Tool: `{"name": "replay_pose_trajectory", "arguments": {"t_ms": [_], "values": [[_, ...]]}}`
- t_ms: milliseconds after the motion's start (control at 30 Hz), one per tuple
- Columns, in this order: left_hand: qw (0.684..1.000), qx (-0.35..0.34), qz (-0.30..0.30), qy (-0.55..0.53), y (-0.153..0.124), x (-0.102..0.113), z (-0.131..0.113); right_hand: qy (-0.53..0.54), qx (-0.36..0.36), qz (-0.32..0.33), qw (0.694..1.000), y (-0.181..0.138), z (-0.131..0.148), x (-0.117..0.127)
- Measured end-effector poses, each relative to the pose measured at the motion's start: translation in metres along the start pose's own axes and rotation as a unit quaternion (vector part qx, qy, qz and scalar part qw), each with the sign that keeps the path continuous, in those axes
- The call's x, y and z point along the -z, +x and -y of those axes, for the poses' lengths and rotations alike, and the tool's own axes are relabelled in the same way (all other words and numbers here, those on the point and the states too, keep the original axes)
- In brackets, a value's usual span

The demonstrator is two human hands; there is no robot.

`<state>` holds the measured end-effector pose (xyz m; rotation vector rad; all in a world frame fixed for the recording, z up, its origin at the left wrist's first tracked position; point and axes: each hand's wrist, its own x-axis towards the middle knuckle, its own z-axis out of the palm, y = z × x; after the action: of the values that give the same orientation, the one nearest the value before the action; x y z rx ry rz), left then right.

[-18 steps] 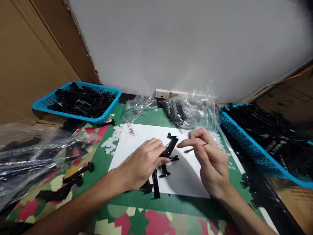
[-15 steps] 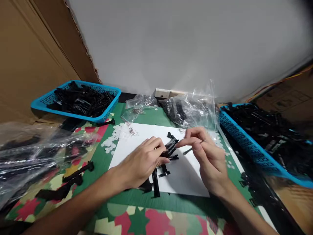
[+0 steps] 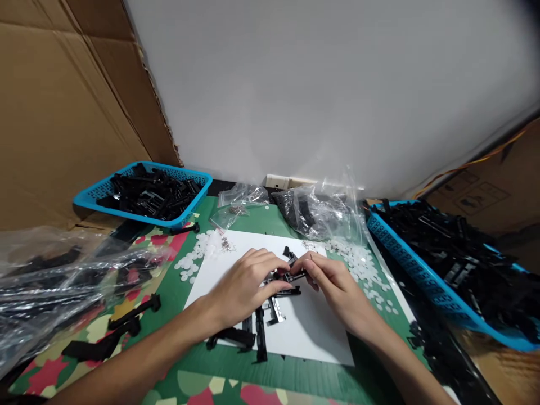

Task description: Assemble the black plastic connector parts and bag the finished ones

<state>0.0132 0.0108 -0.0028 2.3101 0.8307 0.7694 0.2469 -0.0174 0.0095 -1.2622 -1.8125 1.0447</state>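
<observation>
My left hand rests on a white sheet with its fingers closed round a small black plastic part. My right hand meets it from the right, fingertips pinched on the same part at its far end. A thin pin is barely visible at the right fingers. Several more black parts lie on the sheet just below the hands.
Blue baskets of black parts stand at the back left and along the right. Clear bags of parts lie behind the sheet and at the left. White discs are scattered beside the sheet. Cardboard stands at the left.
My right hand has moved left and down to join the left hand on the black part. The camera has tilted up a little.
</observation>
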Motion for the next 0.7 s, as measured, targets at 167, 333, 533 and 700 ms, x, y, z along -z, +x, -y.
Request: {"name": "replay_pose_trajectory", "arguments": {"t_ms": [167,333,533,700], "values": [[1.0,0.005,-0.002,0.026,0.006,-0.003,-0.002,-0.057,0.006,-0.025,0.998,0.0,-0.007,0.012],[0.998,0.008,0.038,0.057,0.012,-0.002,-0.005,-0.087,0.016,-0.118,0.989,-0.005,-0.009,0.011],[0.994,0.002,0.064,0.086,0.017,-0.005,-0.004,-0.041,0.016,-0.065,0.997,0.0,-0.006,-0.006],[0.994,-0.002,0.062,0.091,0.015,-0.007,-0.004,-0.069,0.02,-0.065,0.995,0.005,-0.006,-0.012]]}}
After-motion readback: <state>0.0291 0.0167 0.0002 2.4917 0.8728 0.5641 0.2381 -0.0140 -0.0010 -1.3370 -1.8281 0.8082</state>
